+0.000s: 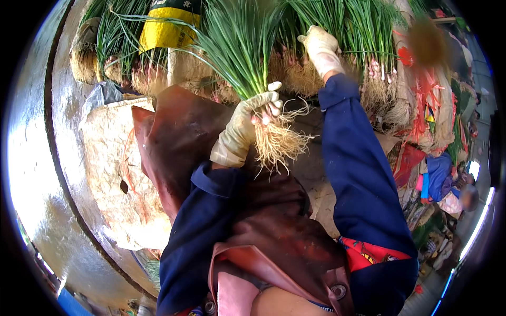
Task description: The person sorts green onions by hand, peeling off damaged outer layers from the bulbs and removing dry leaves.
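A bunch of green garlic [247, 59] with pinkish bulbs and long pale roots is clasped in my left hand [241, 122], above my lap. Both hands wear pale, soiled gloves. My left fingers wrap the stems just above the bulbs, and the leaves fan away from me. Farther off, my right hand [322, 47] reaches to the row of upright garlic [300, 75], its back towards me and its fingers curled. Whether it grips a stem there is hidden. To its right leans a tied garlic bundle [379, 73] with hanging roots.
More garlic bundles [148, 75] stand at the far left beside a yellow and black printed sack [170, 27]. A worn pale sack [122, 170] lies left of my brown apron [276, 213]. Red plastic strips [423, 102] hang at right. Another person [438, 177] is near the right rim.
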`<move>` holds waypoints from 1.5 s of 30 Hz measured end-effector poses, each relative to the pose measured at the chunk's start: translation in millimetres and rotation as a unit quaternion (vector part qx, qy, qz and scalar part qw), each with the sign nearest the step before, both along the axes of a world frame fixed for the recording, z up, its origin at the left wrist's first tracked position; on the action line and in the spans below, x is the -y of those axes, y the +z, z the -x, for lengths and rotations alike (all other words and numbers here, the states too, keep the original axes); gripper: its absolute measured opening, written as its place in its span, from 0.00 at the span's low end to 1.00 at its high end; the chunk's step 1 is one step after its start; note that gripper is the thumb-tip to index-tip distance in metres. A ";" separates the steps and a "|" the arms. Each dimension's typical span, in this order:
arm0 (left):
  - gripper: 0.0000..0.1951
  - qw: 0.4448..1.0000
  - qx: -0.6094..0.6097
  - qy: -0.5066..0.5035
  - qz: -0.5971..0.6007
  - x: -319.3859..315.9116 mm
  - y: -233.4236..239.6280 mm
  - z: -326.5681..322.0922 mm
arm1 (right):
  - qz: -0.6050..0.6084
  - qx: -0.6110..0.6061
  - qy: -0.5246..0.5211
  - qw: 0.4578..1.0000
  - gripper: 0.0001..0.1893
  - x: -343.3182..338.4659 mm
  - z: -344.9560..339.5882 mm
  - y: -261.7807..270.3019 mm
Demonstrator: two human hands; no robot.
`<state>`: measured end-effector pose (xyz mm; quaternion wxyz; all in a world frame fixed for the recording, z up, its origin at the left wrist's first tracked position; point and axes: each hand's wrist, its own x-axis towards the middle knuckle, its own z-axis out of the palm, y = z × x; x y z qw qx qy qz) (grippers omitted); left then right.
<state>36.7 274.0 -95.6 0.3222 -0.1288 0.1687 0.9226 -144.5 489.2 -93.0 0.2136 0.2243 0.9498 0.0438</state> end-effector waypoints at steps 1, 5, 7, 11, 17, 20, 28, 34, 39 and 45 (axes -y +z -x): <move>0.20 0.999 -0.015 -0.003 0.030 2.5 -3.1 1.4 | -0.006 0.055 0.005 0.998 0.27 8.5 4.2 14.0; 0.19 0.995 -0.051 -0.072 0.052 -1.2 -16.7 3.9 | 0.074 0.018 -0.049 0.996 0.19 -9.8 7.9 6.7; 0.19 0.993 -0.061 -0.075 0.069 -2.1 -23.5 6.7 | 0.200 -0.004 -0.023 0.980 0.12 -12.1 -18.2 27.0; 0.17 0.995 -0.055 -0.076 0.045 -1.3 -30.6 8.2 | 0.441 0.017 0.088 0.893 0.21 6.7 -87.0 21.5; 0.15 0.992 -0.072 -0.105 -0.020 -12.4 -14.8 11.2 | 0.475 -0.282 -0.144 0.821 0.32 2.5 -145.9 17.5; 0.15 0.992 -0.045 -0.108 -0.044 -12.3 -8.1 9.5 | 0.657 -0.242 -0.301 0.647 0.39 23.2 -173.9 0.1; 0.12 0.994 0.019 -0.109 -0.028 -6.0 -26.7 6.3 | 0.727 -0.112 -0.148 0.661 0.12 46.4 -154.0 -9.0; 0.13 0.992 -0.009 -0.119 -0.051 -0.5 -28.9 1.1 | 0.597 -0.067 -0.159 0.783 0.11 25.0 -141.4 -21.9; 0.09 0.998 -0.021 -0.036 -0.050 -10.3 -15.2 1.4 | 0.342 -0.120 0.000 0.932 0.19 -14.2 -123.6 -22.0; 0.23 0.996 -0.059 -0.022 -0.058 -9.9 -18.4 0.9 | 0.133 -0.063 -0.094 0.985 0.15 -23.8 -14.1 -0.9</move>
